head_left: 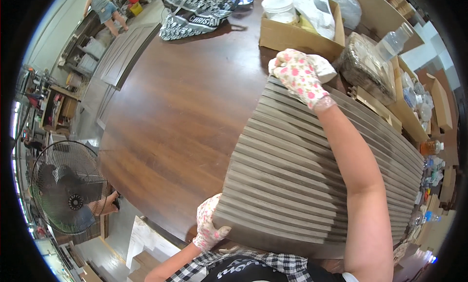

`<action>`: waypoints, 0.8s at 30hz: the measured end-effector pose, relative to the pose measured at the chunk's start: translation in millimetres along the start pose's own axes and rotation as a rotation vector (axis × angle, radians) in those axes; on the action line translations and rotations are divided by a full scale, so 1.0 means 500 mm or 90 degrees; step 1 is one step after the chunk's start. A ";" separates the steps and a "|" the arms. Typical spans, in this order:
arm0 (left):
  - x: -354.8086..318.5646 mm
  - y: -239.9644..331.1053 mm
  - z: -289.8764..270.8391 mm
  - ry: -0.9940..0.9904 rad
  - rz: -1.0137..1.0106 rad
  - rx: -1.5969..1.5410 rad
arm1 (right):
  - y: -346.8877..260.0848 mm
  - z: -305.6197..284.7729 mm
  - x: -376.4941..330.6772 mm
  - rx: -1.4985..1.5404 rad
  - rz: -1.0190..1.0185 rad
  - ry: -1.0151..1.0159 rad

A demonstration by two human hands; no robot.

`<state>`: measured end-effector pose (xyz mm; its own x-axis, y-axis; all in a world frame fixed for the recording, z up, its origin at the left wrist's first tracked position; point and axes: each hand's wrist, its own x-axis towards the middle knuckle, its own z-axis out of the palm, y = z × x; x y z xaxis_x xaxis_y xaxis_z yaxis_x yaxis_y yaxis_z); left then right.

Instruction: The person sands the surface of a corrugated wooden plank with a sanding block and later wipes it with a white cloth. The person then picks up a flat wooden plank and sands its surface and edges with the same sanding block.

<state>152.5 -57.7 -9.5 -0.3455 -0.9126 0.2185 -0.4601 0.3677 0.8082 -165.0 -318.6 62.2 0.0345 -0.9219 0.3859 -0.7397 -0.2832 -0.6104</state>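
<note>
A grey-brown ribbed panel [287,170] lies across the right part of a dark brown wooden table [180,111]. My left hand [210,224], in a white glove with pink flowers, grips the panel's near left corner, its thumb on top and its fingers at the edge. Reaching across the ribs, my right hand [300,77] wears a matching glove. Its fingers are curled over the panel's far left corner, and the fingertips are partly hidden. Right beside that hand is a crumpled white piece [322,68], perhaps cloth.
At the far edge stand a patterned black-and-white bag [192,19] and a cardboard box [302,40] with a white tub. A wrapped block [365,67], a clear bottle [394,40] and boxes line the right. A floor fan [70,189] stands left; a person [102,9] is far off.
</note>
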 end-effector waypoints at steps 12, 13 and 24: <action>-0.007 0.000 0.007 0.010 -0.019 -0.004 | 0.009 0.025 0.011 -0.121 -0.014 0.021; -0.011 -0.002 0.004 0.010 -0.016 0.000 | 0.012 0.016 0.012 -0.132 0.026 0.020; 0.005 0.012 0.006 0.020 -0.024 -0.024 | 0.058 -0.044 -0.019 -0.056 -0.105 -0.021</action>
<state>146.2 -57.4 -5.8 -0.3032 -0.9308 0.2042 -0.4408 0.3270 0.8359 -201.8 -312.1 56.1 0.1820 -0.8734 0.4517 -0.7776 -0.4090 -0.4776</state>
